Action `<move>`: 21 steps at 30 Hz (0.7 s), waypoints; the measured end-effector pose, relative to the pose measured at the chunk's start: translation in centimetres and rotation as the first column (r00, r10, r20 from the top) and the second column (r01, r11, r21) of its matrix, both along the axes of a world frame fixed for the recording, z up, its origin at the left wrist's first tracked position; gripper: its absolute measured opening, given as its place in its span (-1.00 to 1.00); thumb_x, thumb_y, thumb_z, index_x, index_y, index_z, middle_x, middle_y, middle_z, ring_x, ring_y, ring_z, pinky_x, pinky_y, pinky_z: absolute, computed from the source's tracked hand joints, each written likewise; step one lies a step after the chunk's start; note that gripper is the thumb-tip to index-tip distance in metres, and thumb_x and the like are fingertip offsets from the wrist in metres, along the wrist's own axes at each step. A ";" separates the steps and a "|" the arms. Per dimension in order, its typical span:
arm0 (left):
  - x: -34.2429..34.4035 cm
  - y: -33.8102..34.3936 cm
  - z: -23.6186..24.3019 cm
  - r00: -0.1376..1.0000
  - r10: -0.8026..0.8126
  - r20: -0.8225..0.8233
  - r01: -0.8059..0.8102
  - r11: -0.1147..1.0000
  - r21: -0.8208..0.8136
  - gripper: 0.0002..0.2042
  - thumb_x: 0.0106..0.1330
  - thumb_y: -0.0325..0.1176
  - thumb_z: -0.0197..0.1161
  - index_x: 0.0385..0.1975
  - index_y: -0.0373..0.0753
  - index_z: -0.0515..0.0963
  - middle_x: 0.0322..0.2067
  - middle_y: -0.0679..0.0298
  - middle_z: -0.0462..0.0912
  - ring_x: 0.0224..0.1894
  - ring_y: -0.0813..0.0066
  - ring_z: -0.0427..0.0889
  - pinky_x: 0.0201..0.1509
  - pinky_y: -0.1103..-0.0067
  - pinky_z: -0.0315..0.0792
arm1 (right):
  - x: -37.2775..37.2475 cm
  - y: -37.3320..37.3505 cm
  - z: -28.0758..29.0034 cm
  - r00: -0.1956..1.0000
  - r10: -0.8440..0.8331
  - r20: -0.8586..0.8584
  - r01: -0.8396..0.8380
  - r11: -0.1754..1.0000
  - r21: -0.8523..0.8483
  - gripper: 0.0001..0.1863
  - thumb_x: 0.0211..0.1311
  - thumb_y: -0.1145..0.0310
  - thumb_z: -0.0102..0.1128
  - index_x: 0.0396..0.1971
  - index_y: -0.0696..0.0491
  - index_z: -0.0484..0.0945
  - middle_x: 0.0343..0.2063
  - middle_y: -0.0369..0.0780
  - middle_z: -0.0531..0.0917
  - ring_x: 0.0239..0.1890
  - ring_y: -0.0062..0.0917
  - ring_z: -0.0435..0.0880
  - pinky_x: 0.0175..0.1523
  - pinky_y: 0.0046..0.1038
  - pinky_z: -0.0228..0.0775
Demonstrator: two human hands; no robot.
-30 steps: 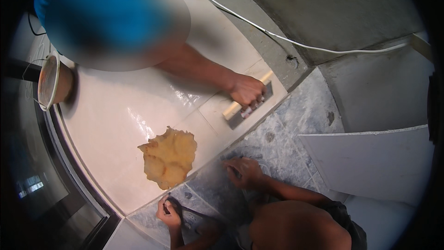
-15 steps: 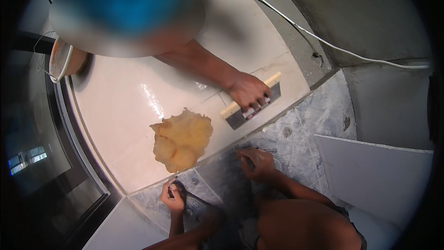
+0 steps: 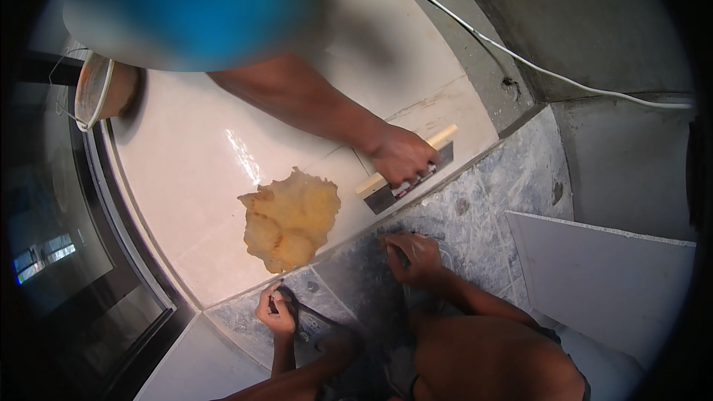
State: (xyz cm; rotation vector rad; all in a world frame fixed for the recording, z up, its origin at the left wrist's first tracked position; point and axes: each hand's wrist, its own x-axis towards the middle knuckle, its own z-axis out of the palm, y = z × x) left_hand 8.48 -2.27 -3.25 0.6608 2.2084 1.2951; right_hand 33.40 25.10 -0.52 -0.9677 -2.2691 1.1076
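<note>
My left hand [image 3: 275, 312] is low over the dusty blue-grey tiles [image 3: 475, 200], its fingers curled in. Further right, my right hand [image 3: 414, 258] is also closed, with curled fingers near the edge of the pale tile slab [image 3: 186, 238]. Whatever either hand holds, if anything, I cannot make out. Between them and beyond, an irregular yellow-brown patch [image 3: 292, 223] lies on the slab. A co-worker's hand [image 3: 403, 154] grips a flat float [image 3: 380, 200] with a cream strip and grey blade, against the slab near its front edge.
At the far left stands a bucket [image 3: 111, 89] with a white handle, beside a dark-framed glass panel [image 3: 96, 230]. A white cable [image 3: 535, 70] runs along the grey wall at upper right. A loose pale board [image 3: 609, 267] leans at the right.
The co-worker's hand has shifted the float slightly right and nearer to me. The co-worker's upper body has moved slightly left and away. My hands have barely moved.
</note>
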 end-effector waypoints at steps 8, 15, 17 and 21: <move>0.1 0.0 0.0 1.000 0.020 0.018 -0.020 1.000 0.013 -0.74 0.60 -0.34 0.17 0.03 -0.40 0.67 -0.58 0.36 0.62 -0.63 0.76 0.43 -0.50 0.71 0.26 | -0.1 0.0 -0.3 1.000 -0.006 -0.010 0.006 1.000 0.014 -0.75 0.29 0.52 0.32 -0.04 0.07 0.68 -0.32 -0.20 0.79 -0.39 -0.30 0.81 -0.31 -0.30 0.65; 0.1 -0.1 -0.4 1.000 0.026 0.008 -0.026 1.000 0.013 -0.75 0.59 -0.35 0.18 0.03 -0.39 0.68 -0.57 0.35 0.63 -0.62 0.75 0.44 -0.50 0.71 0.28 | -0.1 -0.1 -0.4 1.000 -0.021 0.010 0.021 1.000 0.001 -0.74 0.26 0.52 0.34 -0.05 0.05 0.69 -0.34 -0.21 0.78 -0.41 -0.29 0.80 -0.32 -0.30 0.65; 0.1 -0.3 -0.6 1.000 0.029 -0.003 -0.029 1.000 0.011 -0.75 0.59 -0.35 0.18 0.02 -0.39 0.68 -0.57 0.34 0.63 -0.62 0.74 0.45 -0.49 0.70 0.29 | -0.1 0.0 -0.4 1.000 -0.019 0.017 0.018 1.000 0.013 -0.74 0.26 0.52 0.34 -0.06 0.05 0.70 -0.34 -0.21 0.77 -0.42 -0.29 0.79 -0.33 -0.30 0.65; 0.0 -0.6 -1.1 0.999 0.026 -0.031 -0.026 1.000 0.006 -0.75 0.59 -0.36 0.18 0.01 -0.40 0.68 -0.56 0.33 0.64 -0.62 0.72 0.46 -0.49 0.69 0.30 | -0.2 0.0 -0.4 1.000 -0.012 0.013 0.012 1.000 0.027 -0.75 0.26 0.51 0.34 -0.06 0.04 0.70 -0.34 -0.21 0.76 -0.42 -0.28 0.78 -0.33 -0.28 0.65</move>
